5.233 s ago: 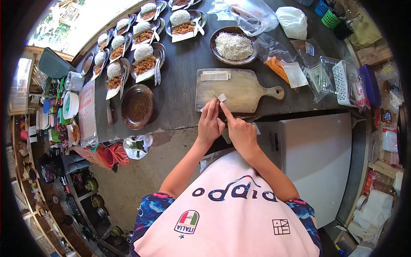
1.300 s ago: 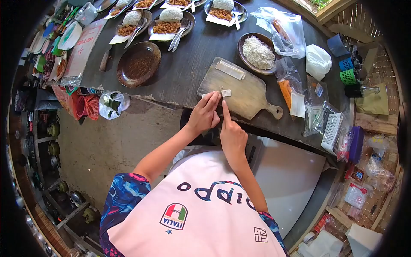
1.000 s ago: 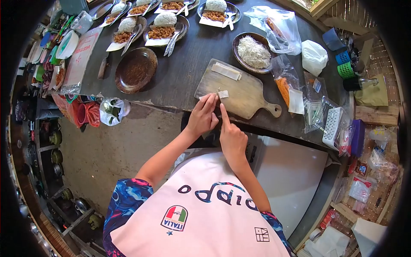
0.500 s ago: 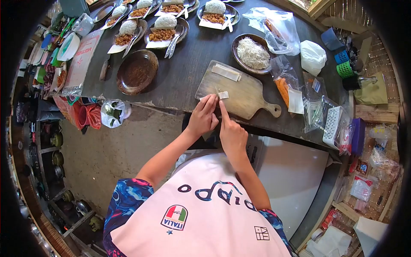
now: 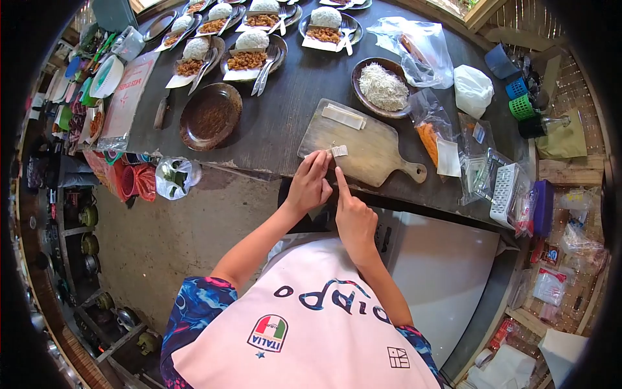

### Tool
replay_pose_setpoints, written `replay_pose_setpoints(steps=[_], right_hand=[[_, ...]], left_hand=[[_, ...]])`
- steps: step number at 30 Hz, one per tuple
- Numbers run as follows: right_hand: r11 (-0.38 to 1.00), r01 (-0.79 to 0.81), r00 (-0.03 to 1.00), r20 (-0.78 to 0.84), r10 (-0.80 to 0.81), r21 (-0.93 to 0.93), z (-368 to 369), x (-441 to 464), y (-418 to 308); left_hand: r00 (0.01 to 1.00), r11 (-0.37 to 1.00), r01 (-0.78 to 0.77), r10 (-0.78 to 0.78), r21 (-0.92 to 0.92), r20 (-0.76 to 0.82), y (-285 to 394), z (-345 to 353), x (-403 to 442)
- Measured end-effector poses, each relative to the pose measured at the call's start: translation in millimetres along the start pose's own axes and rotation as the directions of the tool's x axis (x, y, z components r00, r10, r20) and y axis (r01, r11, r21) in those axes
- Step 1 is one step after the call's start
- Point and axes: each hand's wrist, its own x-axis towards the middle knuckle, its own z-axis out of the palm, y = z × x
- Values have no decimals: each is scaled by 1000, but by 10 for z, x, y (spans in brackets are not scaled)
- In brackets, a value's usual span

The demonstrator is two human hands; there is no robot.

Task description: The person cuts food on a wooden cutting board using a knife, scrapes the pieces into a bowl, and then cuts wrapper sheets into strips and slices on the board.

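Note:
A wooden cutting board [image 5: 379, 146] with a handle lies at the table's front edge. Across its far end lie long pale strips [image 5: 343, 117]. My left hand [image 5: 310, 185] is at the board's near-left edge, fingers bent together and their tips pressed on a pale strip that they mostly cover. Small cut pale pieces [image 5: 339, 150] lie just right of those fingertips. My right hand [image 5: 355, 217] is beside it, the index finger stretched toward the pieces and the other fingers curled. What the curled fingers hold is hidden.
Behind the board stands a bowl of white shreds [image 5: 383, 87]. A brown plate [image 5: 210, 117] and a knife [image 5: 161, 113] lie to the left. Several plates with rice [image 5: 251, 40] line the back. Plastic bags [image 5: 424, 52] and a white basket [image 5: 504, 194] are on the right.
The whole view has shifted slightly. My right index fingertip has drawn back a little from the pale pieces. My left hand stays pressed at the same place on the board.

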Motion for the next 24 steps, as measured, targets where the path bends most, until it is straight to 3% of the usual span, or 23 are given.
replay_pose_setpoints(steps=[4,10,13,24], right_hand=[[999,38,997,-72,-37,16,134,151,36],[1000,-2,1000,12,2,-28,-9,3,-11],[999,34,996,-80,-37,-35,156,123,9],[1000,18,999,-34,-18,11,125,117,14]], left_hand=[[1000,1000,-14,14,15,-11,-27,34,-8],[1000,1000,-16,16,-4,-15,2,0,3],[1000,1000,-5,5,-1,-13,12,-1,11],[1000,1000,-9,9,-12,-27,20,-7,1]])
